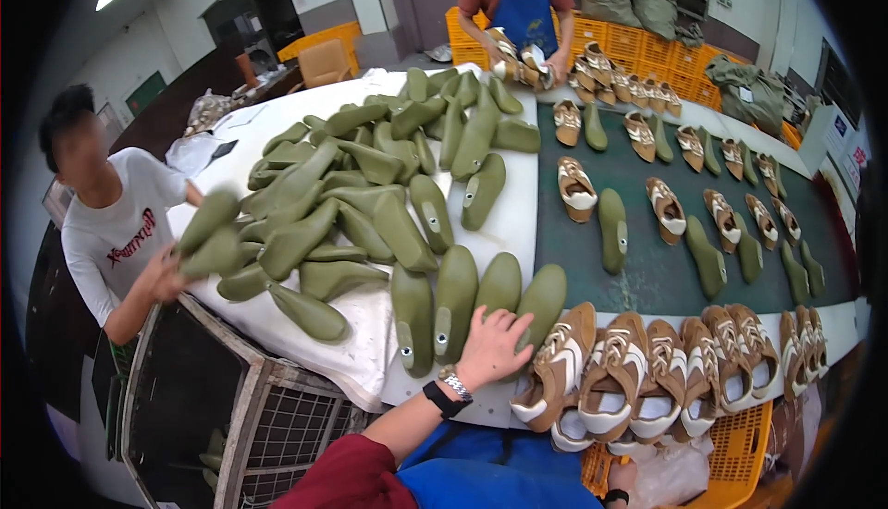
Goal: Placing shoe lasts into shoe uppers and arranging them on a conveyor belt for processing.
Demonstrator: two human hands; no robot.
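Note:
My left hand (490,350), with a watch and a black band on its wrist, lies palm down with fingers spread over the near ends of two green shoe lasts. Its fingertips reach one shoe last (500,282) and the neighbouring shoe last (544,298). Two more lasts stand in the same row just left of it. To its right, brown and white sneakers (614,375) are lined up along the table edge. My right hand (622,479) shows only partly at the lower edge, beside a clear plastic bag (673,472) in an orange crate (743,444); its fingers are hidden.
A heap of green lasts (370,162) covers the white tabletop. Lasts and sneakers stand in rows on a dark green belt (592,292). One co-worker (116,218) handles lasts at left, above a wire-sided cart (277,430); another (523,10) holds sneakers at the far end.

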